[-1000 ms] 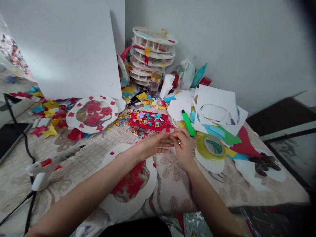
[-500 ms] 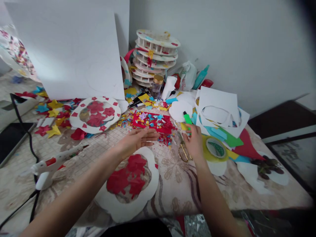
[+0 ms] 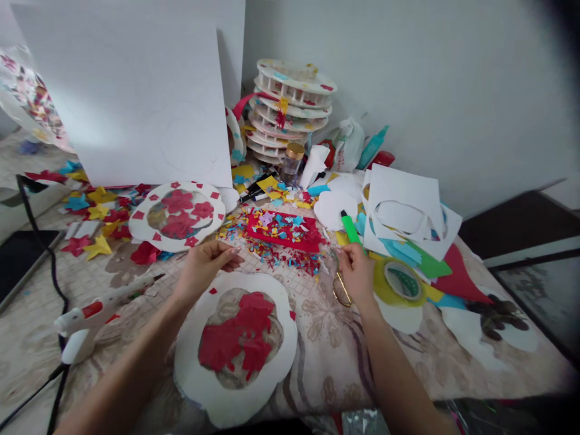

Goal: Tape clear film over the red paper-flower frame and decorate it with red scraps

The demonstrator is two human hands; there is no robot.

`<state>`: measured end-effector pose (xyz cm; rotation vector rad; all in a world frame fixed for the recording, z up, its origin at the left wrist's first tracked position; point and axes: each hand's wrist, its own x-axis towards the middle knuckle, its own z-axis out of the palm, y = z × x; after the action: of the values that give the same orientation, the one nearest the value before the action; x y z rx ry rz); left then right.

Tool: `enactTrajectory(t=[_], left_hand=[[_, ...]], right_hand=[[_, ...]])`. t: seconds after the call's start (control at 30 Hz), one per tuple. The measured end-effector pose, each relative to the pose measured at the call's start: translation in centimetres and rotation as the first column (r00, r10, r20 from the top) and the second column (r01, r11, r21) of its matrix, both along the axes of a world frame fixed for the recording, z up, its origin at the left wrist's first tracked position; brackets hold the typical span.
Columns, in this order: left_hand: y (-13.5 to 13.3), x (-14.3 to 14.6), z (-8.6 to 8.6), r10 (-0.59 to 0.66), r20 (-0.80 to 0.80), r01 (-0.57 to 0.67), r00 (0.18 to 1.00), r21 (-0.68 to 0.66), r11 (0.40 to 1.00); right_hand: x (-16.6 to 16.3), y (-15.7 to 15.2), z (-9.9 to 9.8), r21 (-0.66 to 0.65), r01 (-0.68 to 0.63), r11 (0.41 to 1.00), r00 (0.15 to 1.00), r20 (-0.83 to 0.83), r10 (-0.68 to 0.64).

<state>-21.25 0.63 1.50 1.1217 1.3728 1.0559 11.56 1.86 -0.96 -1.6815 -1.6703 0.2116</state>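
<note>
My left hand (image 3: 211,266) is above the upper left edge of a white scalloped paper ring (image 3: 190,356), its fingers curled and thumb pressed to them. What they hold, if anything, is too small to make out. Red paper flowers (image 3: 254,326) fill the ring's clear centre, and a small red square (image 3: 212,291) lies on its rim. My right hand (image 3: 356,272) is closed beside gold-handled scissors (image 3: 342,291), partly covering them. Its fingertips are hidden from me. A green marker with a black cap (image 3: 350,228) lies just beyond it.
Paper scraps lie on a red strip (image 3: 308,243). A decorated ring (image 3: 138,226) and a glue gun (image 3: 90,311) with its cord are left; a tape roll (image 3: 403,281) and cut paper (image 3: 403,181) right. A tiered stack (image 3: 294,112) and white board (image 3: 136,90) stand behind.
My left hand has drawn back to the left from the scraps, its spread fingers now curled, uncovering the ring's red square. My right hand has closed and moved slightly nearer. The view has shifted a little.
</note>
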Motion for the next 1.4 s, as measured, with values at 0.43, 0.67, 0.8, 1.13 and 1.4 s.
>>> enactTrajectory(t=[0.43,0.67,0.8,1.13,1.4], left_hand=[[-1.4,0.1,0.3,-0.112,-0.196,0.138,0.974,0.129,0.982],[-2.1,-0.3,-0.1,-0.101,-0.34,0.163,0.935,0.157,0.974],[-2.1,-0.6,-0.5,-0.104,-0.389,0.177,0.915,0.154,0.972],[-2.2,-0.4,-0.7,-0.1,-0.479,0.221,0.872,0.204,0.954],[-2.2,-0.4,-0.4,-0.091,-0.491,0.223,0.866,0.218,0.95]], right_hand=[[-2.5,5.6,2.7,-0.099,-0.398,0.912,0.904,0.126,0.408],[-4.9,10.5,2.2,-0.218,-0.506,0.834,0.791,0.268,0.55],[-5.6,11.9,1.9,-0.249,-0.53,0.811,0.755,0.298,0.584],[-6.7,13.1,1.1,-0.25,-0.501,0.828,0.742,0.369,0.56],[-5.4,13.4,2.1,-0.217,-0.517,0.828,0.756,0.339,0.56]])
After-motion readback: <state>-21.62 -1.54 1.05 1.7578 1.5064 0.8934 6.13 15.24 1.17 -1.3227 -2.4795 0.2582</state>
